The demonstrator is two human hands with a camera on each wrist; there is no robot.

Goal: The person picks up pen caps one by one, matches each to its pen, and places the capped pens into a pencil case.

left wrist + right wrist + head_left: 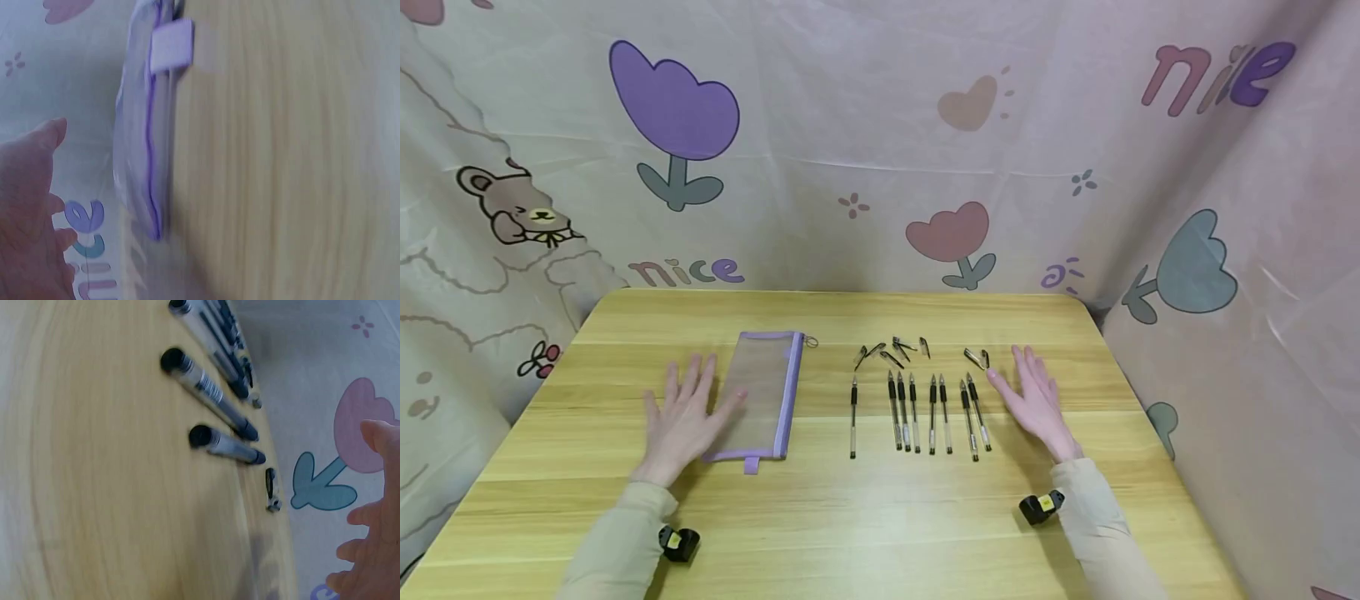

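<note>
My left hand (681,423) spreads its fingers at the left edge of a mesh pencil pouch (758,396) with purple trim, its thumb overlapping the pouch in the head view. Nothing is held in it. The pouch (136,137) lies flat, a purple tab (172,45) at its near end. On the other side, my right hand (1036,404) is also spread and holds nothing, just right of a row of uncapped gel pens (902,412). In the right wrist view the nearest pens (215,394) lie with their black ends toward the camera.
Several loose pen caps (892,358) are scattered behind the pens. Two more caps (976,358) lie close to the right thumb. The wooden table (880,525) ends at a patterned curtain (835,125) at the back, with more curtain along both sides.
</note>
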